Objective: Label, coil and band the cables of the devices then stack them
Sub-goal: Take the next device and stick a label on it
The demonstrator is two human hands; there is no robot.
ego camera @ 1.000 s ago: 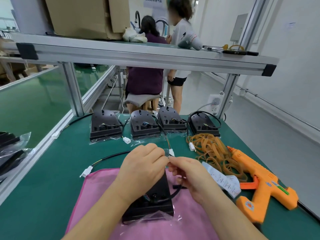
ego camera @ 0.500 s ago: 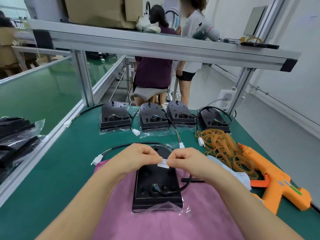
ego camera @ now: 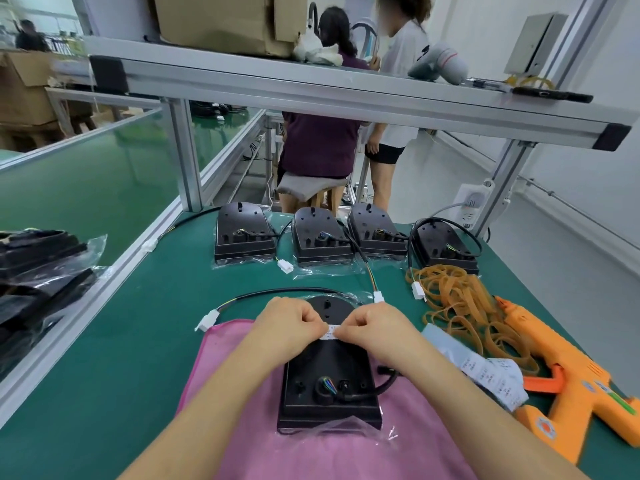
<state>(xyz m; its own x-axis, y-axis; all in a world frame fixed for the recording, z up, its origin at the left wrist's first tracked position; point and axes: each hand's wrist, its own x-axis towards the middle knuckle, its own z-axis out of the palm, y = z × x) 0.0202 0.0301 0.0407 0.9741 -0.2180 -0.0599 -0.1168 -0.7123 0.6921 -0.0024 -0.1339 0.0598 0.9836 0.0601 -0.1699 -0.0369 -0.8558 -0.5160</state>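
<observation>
Both of your hands meet over the far end of a black device (ego camera: 329, 386), which lies flat on a pink cloth (ego camera: 311, 455) on the green table (ego camera: 138, 341). Your left hand (ego camera: 291, 327) and right hand (ego camera: 374, 332) are each curled, thumb and fingertips pinching opposite ends of a small white label (ego camera: 331, 332). The label stretches flat between the two pinches, just above the device's top face, with the left hand on its left end and the right hand on its right end. Its printing is too small to read.

The black cable (ego camera: 277, 291) leaves a socket at the device's near end, bends off the device's right side and passes under your right wrist, where it is hidden. It shows again just beyond the device's far end, arcing left and ending in a white connector (ego camera: 207, 320) that lies to the left of the device, at the cloth's far corner. You cannot tell from here whether the cable runs through your pinched fingers behind the label.

Beyond the device, a row of black devices (ego camera: 320, 237), four in all, lies in clear plastic bags with cables loose. Right of the device lies a strip of printed labels (ego camera: 485, 372). A heap of tan rubber bands (ego camera: 464, 299) lies beyond the strip, and an orange glue gun (ego camera: 575, 379) lies farther right. Far to the left of the device, past an aluminium rail, bagged black units (ego camera: 38, 271) lie piled.
</observation>
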